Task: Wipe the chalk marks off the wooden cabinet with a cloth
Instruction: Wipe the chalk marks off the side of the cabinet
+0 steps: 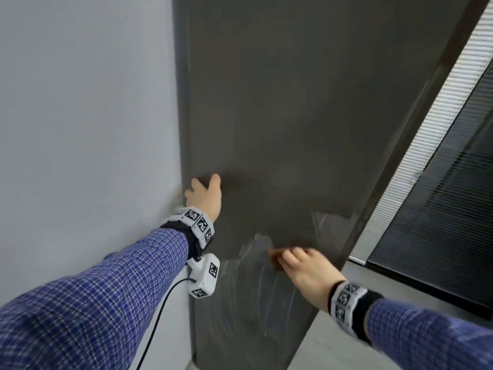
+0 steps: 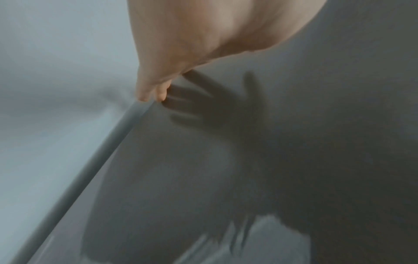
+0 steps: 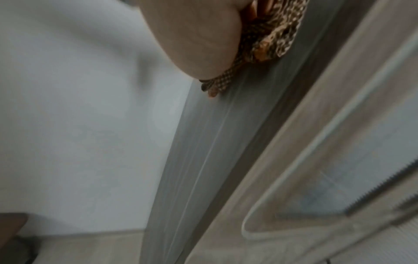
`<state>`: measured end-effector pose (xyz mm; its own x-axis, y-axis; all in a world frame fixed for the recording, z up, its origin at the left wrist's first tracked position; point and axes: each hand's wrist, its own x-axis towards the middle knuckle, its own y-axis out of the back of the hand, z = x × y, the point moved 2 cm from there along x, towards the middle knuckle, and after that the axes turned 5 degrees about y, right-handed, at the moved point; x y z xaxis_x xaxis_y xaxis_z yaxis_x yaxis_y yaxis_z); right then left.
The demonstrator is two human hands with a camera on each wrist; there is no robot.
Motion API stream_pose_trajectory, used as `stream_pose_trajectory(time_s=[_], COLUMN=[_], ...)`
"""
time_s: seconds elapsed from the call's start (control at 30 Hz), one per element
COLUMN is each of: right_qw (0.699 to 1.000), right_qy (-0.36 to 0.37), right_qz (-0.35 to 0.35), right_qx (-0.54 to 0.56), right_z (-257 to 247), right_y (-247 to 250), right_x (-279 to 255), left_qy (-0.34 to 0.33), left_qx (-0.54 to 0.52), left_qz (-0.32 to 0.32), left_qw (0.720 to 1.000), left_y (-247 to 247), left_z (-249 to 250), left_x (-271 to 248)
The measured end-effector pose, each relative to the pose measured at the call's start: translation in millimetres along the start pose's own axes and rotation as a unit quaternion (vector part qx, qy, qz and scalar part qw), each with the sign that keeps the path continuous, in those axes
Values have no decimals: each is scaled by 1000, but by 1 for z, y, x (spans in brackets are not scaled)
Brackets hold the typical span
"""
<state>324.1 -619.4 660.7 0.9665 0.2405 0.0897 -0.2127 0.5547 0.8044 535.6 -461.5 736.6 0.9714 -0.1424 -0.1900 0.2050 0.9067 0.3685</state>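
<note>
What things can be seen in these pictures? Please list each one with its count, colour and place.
wooden cabinet: one, dark grey-brown, upright in the centre, its side panel facing the camera.
chalk marks: many pale streaks, whitish, on the lower part of the panel.
cloth: one, brown with a pale dotted pattern, pressed against the panel.
wall: one, pale grey, left of the cabinet.
window blinds: white and dark slats, right of the cabinet.
floor: pale grey, bottom right.
left hand: one, resting on the cabinet's left edge, fingers spread.
right hand: one, holding the cloth against the panel at the top of the chalk.
sleeves: two, blue checked, on both forearms.
</note>
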Motion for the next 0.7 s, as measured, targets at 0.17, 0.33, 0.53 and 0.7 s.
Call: stream_pose_trajectory(time_s=[0.17, 0.33, 0.53, 0.7], right_qw=[999, 981, 940, 989], right_qy=[2, -107, -232, -102], right_qz=[-46, 157, 241, 99], right_qx=[11, -47, -62, 35], right_z=[-4, 92, 146, 49], right_y=[0, 134, 178, 54], right_x=[-10, 9, -26, -57], left_qy=[-4, 23, 3, 20], left_qx=[43, 44, 45, 46], left_qz=[-3, 36, 31, 29], left_qw=[999, 998, 999, 998], left_y=[-17, -5, -16, -27], left_z=[2, 42, 65, 45], left_x=[-30, -37, -51, -51])
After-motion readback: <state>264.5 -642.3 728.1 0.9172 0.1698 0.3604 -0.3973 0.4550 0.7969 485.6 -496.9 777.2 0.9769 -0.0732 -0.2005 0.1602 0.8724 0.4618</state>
